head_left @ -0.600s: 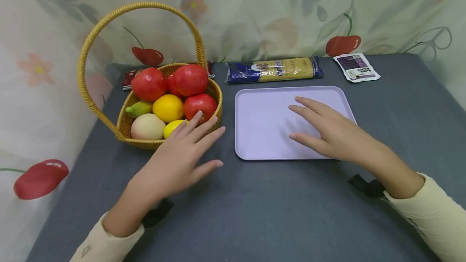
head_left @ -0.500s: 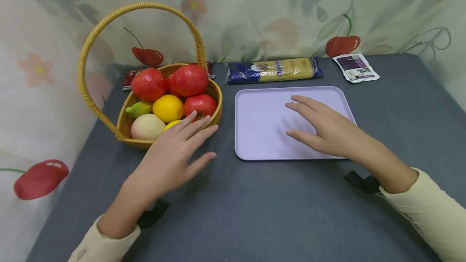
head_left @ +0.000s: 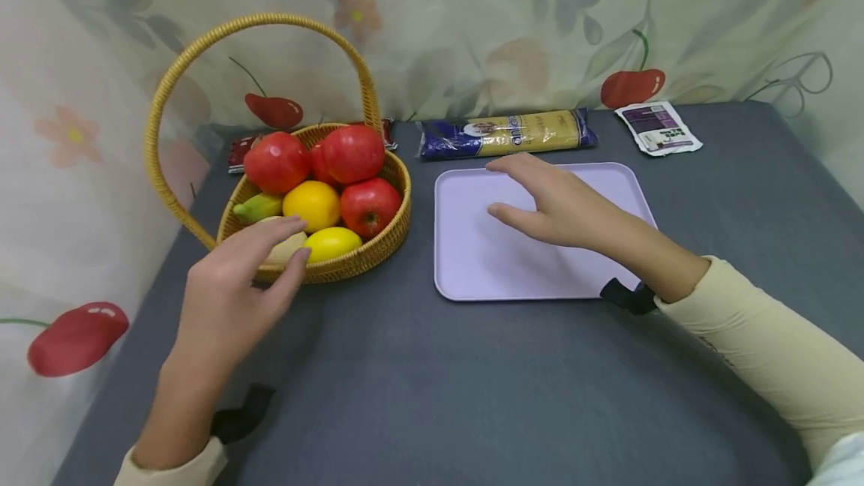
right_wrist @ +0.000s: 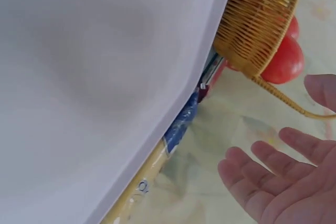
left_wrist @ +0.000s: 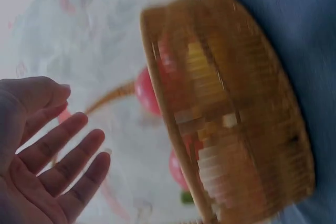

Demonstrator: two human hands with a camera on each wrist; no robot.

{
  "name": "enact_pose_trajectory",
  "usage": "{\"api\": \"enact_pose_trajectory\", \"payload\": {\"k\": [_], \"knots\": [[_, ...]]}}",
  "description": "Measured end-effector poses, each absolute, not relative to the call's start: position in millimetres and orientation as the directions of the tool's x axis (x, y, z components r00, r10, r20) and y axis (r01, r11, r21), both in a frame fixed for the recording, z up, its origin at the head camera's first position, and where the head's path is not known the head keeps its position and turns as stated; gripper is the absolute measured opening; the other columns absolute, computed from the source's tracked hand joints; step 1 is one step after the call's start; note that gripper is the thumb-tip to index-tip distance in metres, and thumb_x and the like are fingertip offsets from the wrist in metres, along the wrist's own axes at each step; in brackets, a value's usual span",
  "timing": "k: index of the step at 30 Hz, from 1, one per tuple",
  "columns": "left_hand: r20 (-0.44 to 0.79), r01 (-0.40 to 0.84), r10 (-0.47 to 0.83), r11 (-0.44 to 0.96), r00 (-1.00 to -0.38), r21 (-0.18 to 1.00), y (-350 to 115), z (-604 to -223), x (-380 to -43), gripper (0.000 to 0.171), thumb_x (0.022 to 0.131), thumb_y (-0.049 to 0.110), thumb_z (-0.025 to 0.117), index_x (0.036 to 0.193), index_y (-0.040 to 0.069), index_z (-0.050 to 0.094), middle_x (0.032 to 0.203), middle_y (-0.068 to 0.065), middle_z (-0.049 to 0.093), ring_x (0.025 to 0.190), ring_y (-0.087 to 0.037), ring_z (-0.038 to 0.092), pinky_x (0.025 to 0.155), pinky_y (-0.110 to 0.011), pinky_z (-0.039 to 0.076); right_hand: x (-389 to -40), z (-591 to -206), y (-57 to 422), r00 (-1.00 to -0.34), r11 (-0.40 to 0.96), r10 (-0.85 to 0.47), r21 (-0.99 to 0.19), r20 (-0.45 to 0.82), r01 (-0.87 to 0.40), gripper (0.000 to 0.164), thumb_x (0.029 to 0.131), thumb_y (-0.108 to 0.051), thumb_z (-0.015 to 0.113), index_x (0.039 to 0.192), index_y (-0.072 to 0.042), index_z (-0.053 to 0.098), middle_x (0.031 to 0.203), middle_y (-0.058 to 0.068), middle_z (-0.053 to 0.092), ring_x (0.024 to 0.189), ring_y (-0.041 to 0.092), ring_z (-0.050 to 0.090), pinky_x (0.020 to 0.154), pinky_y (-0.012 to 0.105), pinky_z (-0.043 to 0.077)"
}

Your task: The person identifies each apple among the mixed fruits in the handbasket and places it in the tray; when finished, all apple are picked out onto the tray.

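A wicker basket (head_left: 385, 250) with a tall arched handle stands at the left, full of fruit. Red pomegranates (head_left: 277, 163), a red apple (head_left: 370, 207), an orange (head_left: 312, 205), a yellow lemon (head_left: 334, 244) and a pale peach (head_left: 286, 247) show in it. My left hand (head_left: 226, 295) hovers over the basket's near left side, fingers loosely bent, overlapping the peach in the head view; the left wrist view shows its palm bare beside the basket. Above the lilac tray (head_left: 466, 268) my right hand (head_left: 550, 201) hangs with fingers extended, holding nothing.
Behind the tray lies a blue and yellow pasta packet (head_left: 509, 133). A white and purple sachet (head_left: 658, 128) lies at the back right. Dark red packets (head_left: 240, 154) show partly behind the basket. A patterned curtain (head_left: 459, 28) closes off the back.
My left hand has moved left and toward me, uncovering the lemon and the apple. The right hand has shifted left over the tray. The basket and tray stay in place.
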State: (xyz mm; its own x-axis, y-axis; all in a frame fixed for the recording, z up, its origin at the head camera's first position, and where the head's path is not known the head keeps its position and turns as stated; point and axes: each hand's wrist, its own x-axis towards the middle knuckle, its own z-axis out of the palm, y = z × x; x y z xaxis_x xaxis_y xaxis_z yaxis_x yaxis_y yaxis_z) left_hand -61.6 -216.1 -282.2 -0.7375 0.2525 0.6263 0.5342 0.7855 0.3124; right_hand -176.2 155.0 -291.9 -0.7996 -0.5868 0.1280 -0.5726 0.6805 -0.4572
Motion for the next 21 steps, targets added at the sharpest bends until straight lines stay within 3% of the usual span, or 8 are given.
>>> {"api": "enact_pose_trajectory", "payload": {"k": [4, 7, 12, 15, 18, 21], "knots": [[0.664, 0.476, 0.144, 0.806, -0.734, 0.351, -233, -280, -59, 0.038, 0.080, 0.005, 0.081, 0.118, 0.004, 0.073, 0.111, -0.012, 0.073, 0.097, -0.030, 0.067, 0.097, -0.011, 0.040, -189, -285, 144, -0.791, 0.660, -0.596, -0.476, 0.141, -0.582, 0.058, 0.096, -0.032, 0.067, 0.143, -0.004, 0.050, 0.142, 0.015, 0.053, 0.128, 0.031, 0.051, 0.106, 0.051, 0.042], [0.712, 0.461, 0.059, 0.799, -0.700, 0.387, -244, -278, -59, 0.033, 0.085, 0.009, 0.078, 0.116, 0.000, 0.073, 0.107, -0.014, 0.073, 0.091, -0.025, 0.066, 0.092, -0.010, 0.042, -198, -281, 138, -0.787, 0.647, -0.597, -0.485, 0.157, -0.588, 0.056, 0.096, -0.029, 0.067, 0.142, -0.002, 0.051, 0.141, 0.017, 0.053, 0.125, 0.032, 0.053, 0.106, 0.050, 0.042], [0.799, 0.423, -0.145, 0.785, -0.583, 0.451, -251, -277, -61, 0.034, 0.087, 0.017, 0.075, 0.108, -0.008, 0.069, 0.104, -0.022, 0.069, 0.095, -0.007, 0.061, 0.090, -0.014, 0.047, -209, -276, 131, -0.792, 0.632, -0.591, -0.523, 0.151, -0.572, 0.057, 0.097, -0.029, 0.066, 0.144, -0.002, 0.049, 0.146, 0.015, 0.049, 0.125, 0.030, 0.053, 0.106, 0.049, 0.042], [0.814, 0.418, -0.259, 0.754, -0.519, 0.506, -249, -278, -64, 0.039, 0.083, 0.017, 0.074, 0.109, -0.010, 0.065, 0.110, -0.021, 0.066, 0.104, -0.013, 0.058, 0.092, -0.017, 0.048, -212, -275, 124, -0.795, 0.615, -0.590, -0.561, 0.140, -0.554, 0.057, 0.097, -0.030, 0.066, 0.145, -0.004, 0.048, 0.148, 0.014, 0.048, 0.126, 0.029, 0.054, 0.105, 0.048, 0.045], [0.786, 0.402, -0.300, 0.728, -0.541, 0.555, -254, -282, -67, 0.045, 0.084, 0.017, 0.074, 0.124, 0.000, 0.062, 0.125, -0.009, 0.061, 0.115, -0.018, 0.056, 0.096, -0.021, 0.048, -214, -274, 114, -0.789, 0.586, -0.598, -0.596, 0.138, -0.549, 0.056, 0.097, -0.030, 0.065, 0.145, -0.004, 0.048, 0.147, 0.013, 0.049, 0.125, 0.029, 0.055, 0.102, 0.047, 0.047], [0.740, 0.384, -0.297, 0.705, -0.603, 0.596, -263, -289, -72, 0.054, 0.086, 0.013, 0.074, 0.137, 0.009, 0.057, 0.134, -0.002, 0.058, 0.118, -0.015, 0.060, 0.097, -0.021, 0.047, -216, -274, 102, -0.776, 0.570, -0.611, -0.595, 0.155, -0.567, 0.055, 0.098, -0.030, 0.065, 0.144, -0.004, 0.049, 0.145, 0.013, 0.050, 0.123, 0.028, 0.055, 0.102, 0.045, 0.046]]}}
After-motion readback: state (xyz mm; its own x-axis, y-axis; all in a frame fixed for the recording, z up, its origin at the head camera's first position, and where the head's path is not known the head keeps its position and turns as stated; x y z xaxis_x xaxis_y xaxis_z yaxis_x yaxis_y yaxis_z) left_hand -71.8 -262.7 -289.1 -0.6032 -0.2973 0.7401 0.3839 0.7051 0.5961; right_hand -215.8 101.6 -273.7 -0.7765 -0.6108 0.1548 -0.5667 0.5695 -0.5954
